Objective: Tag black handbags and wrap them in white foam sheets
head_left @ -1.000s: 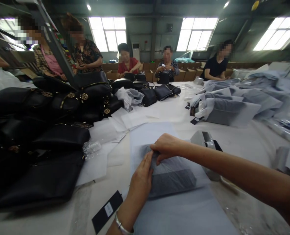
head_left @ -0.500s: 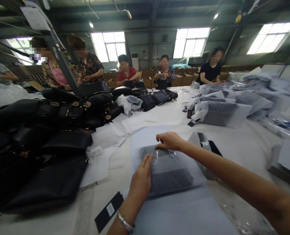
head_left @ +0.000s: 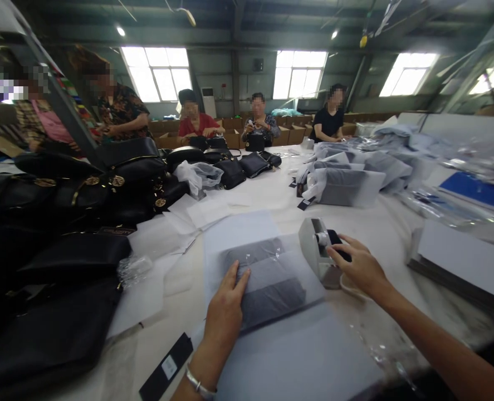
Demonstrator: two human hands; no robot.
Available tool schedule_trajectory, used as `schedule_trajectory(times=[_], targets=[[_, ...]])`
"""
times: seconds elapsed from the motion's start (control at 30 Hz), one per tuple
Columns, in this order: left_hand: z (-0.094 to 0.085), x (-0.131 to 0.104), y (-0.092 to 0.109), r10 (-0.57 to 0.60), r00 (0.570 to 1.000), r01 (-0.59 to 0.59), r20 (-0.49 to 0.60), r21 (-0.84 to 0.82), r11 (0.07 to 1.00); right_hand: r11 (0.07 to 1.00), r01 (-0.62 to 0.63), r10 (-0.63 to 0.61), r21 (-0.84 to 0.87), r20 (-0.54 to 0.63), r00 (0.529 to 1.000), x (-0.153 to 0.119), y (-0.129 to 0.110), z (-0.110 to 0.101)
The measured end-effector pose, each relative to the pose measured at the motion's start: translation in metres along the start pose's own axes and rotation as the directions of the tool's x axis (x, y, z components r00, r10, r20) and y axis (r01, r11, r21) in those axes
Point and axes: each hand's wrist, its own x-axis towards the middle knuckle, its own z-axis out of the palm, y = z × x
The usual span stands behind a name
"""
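A dark, flat package under translucent wrap lies on pale sheets in front of me. My left hand rests on its left edge, fingers stretched out and pressing down. To the right of the package stands a light grey tape dispenser with a black end. My right hand has its thumb and fingers curled at that black end; any tape between the fingertips is too small to make out. Beside my left wrist lies a black hang tag with a white label.
Black handbags with gold fittings are heaped at left, beside loose white sheets. Wrapped bags lie at the far right, with a stack of white sheets nearer. Several co-workers stand or sit across the table.
My right hand has left the package's top edge and moved right to the tape dispenser. My left hand stays on the package. The view has turned to the right.
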Motion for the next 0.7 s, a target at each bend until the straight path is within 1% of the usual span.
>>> schedule_trajectory(times=[0.07,0.1,0.13,0.2,0.3,0.37,0.5,0.57,0.63,0.7], targets=[[-0.001,0.001,0.001,0.0,1.0,0.0,0.001,0.012,1.0,0.986,-0.154,0.146,0.055,0.14,0.979,-0.008,0.01,-0.001],[-0.002,0.001,0.001,0.0,1.0,0.0,0.003,0.015,1.0,0.974,-0.21,0.192,0.089,0.182,0.965,-0.012,0.012,-0.001],[-0.002,0.001,0.001,-0.001,1.0,0.001,0.003,0.015,1.0,0.96,-0.25,0.222,0.126,0.202,0.954,-0.014,0.012,0.0],[-0.002,0.002,0.002,-0.001,1.0,0.001,0.005,0.01,1.0,0.925,-0.302,0.258,0.232,0.203,0.945,-0.017,0.011,0.002],[-0.003,0.001,0.003,-0.008,1.0,0.008,0.005,-0.001,1.0,0.833,-0.374,0.306,0.407,0.224,0.925,-0.02,0.009,0.006],[-0.004,0.001,0.004,-0.016,1.0,0.016,0.01,-0.005,1.0,0.789,-0.384,0.328,0.48,0.2,0.923,-0.023,0.006,0.007],[-0.004,-0.001,0.004,-0.021,1.0,0.021,0.023,-0.007,1.0,0.816,-0.268,0.314,0.512,-0.002,0.95,-0.04,-0.007,0.001],[-0.004,-0.001,0.003,-0.016,1.0,0.016,0.017,-0.011,1.0,0.805,-0.252,0.329,0.537,-0.051,0.943,-0.053,-0.015,-0.006],[-0.003,-0.001,0.002,-0.009,1.0,0.009,0.01,-0.02,1.0,0.742,-0.297,0.389,0.601,-0.026,0.921,-0.066,-0.022,-0.012],[-0.002,0.0,0.001,-0.008,1.0,0.008,0.009,-0.029,1.0,0.643,-0.373,0.447,0.669,0.067,0.892,-0.078,-0.025,-0.016]])
